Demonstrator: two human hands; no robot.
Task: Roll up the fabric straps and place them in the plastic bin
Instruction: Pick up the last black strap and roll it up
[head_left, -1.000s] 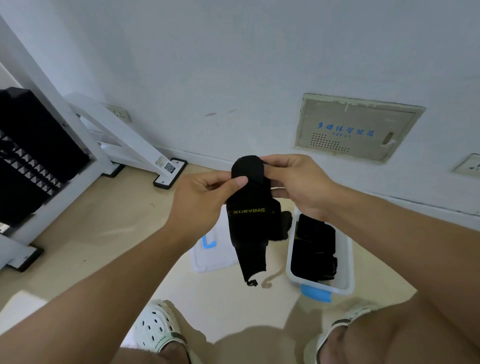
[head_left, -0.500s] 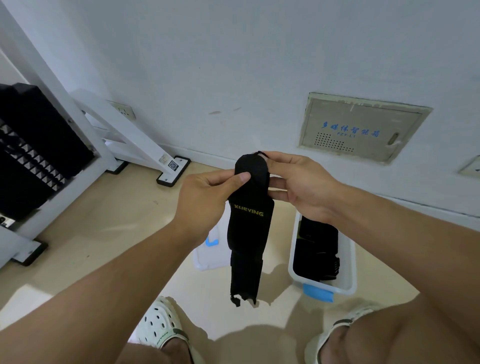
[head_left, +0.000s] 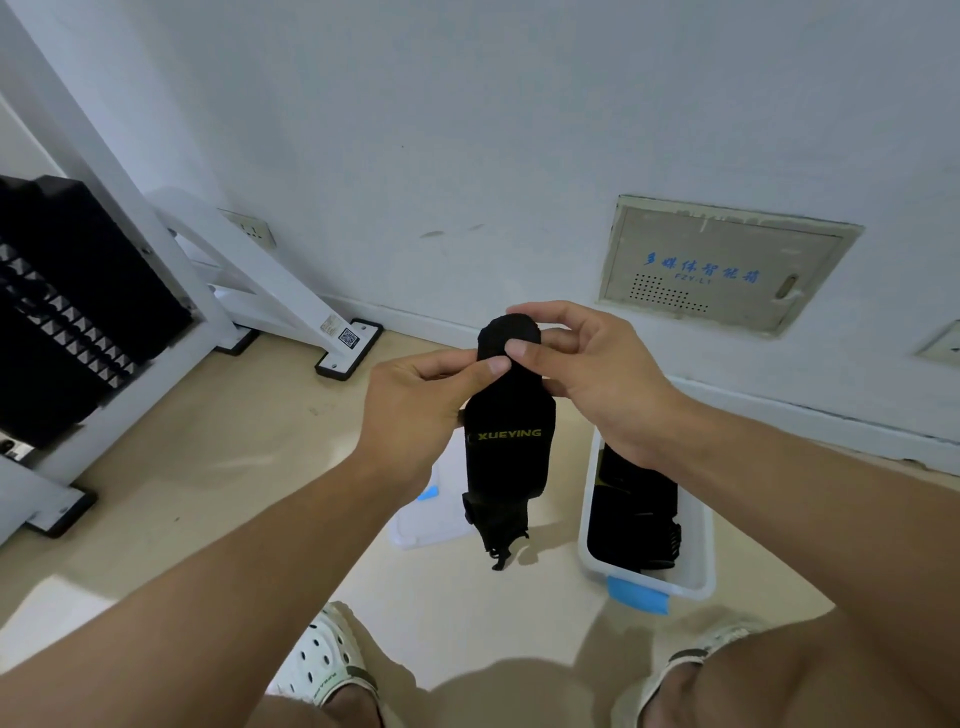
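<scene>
Obs., standing by the wall. Person crouched/seated low, both arms out in front, working at chest height over the floor.

Fabric strap (head_left: 506, 457): black, yellow "XUEYING" lettering, held up in the air between the hands. Top end is wound into a small roll; the rest hangs straight down w/ a loose tab at the bottom, clear of the floor. Hanging free prob. keeps the tail straight so it feeds into the roll w/o twisting.

Left hand (head_left: 415, 410): thumb and forefinger pinch the strap just below the roll, other fingers curled in behind. Looks like the anchor, holding the wound part tight.

Right hand (head_left: 592, 374): thumb on the near face of the roll, fingers wrapped round the back, grasping it. Prob. the turning hand.

Plastic bin (head_left: 696, 540): white, blue clip at near end, on the floor below and to the right of the strap, right under the right forearm. Dark straps (head_left: 631, 509) already lie inside. Placed close so a finished roll can go straight down.

White lid (head_left: 431, 525), blue clip, lies flat on the floor just left of the bin, behind the hanging strap.

Est.: mid-roll; most of the strap's length not yet wound.
</scene>
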